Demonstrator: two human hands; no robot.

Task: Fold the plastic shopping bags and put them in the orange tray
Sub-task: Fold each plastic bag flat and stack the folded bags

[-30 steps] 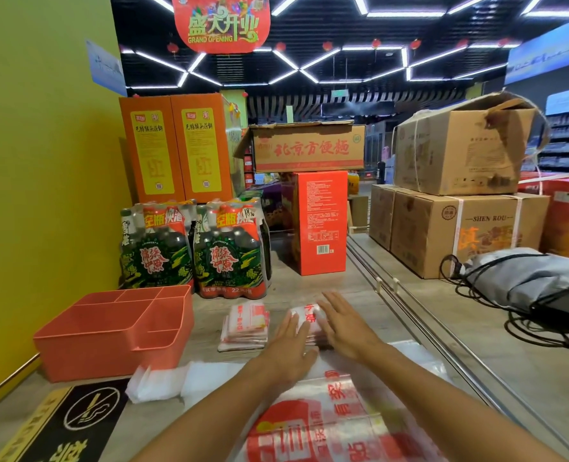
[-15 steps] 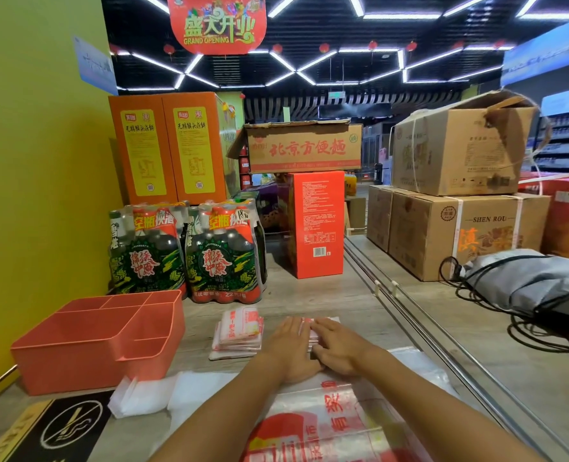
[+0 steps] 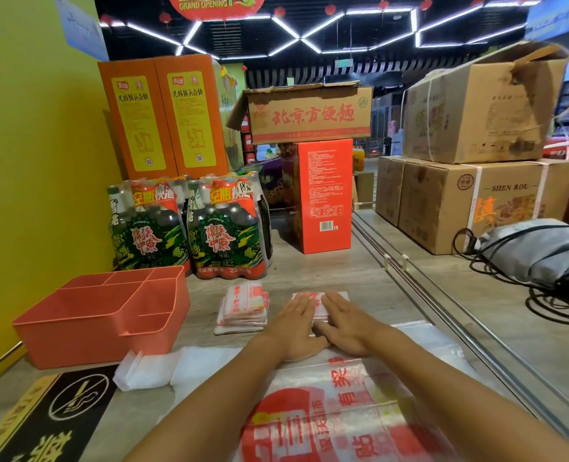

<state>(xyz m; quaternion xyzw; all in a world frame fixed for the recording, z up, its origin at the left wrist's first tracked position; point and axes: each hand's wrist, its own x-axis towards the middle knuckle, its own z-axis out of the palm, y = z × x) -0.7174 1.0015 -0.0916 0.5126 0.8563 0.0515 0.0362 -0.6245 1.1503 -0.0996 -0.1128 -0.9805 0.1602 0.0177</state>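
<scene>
Lighting: bright, even, from white LED strips (image 3: pixel 313 31) in a hexagon pattern on the black ceiling far above the hands. Shadows: soft, faint beneath both forearms. Glare: mild sheen on the printed plastic bag (image 3: pixel 336 418) nearest the camera. Distortion: wide-angle bowing at frame edges. Focus: slight softness at edges; centre sharp.

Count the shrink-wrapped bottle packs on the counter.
2: the left bottle pack behind the orange tray, and the right bottle pack touching it. More may be hidden behind.
</scene>
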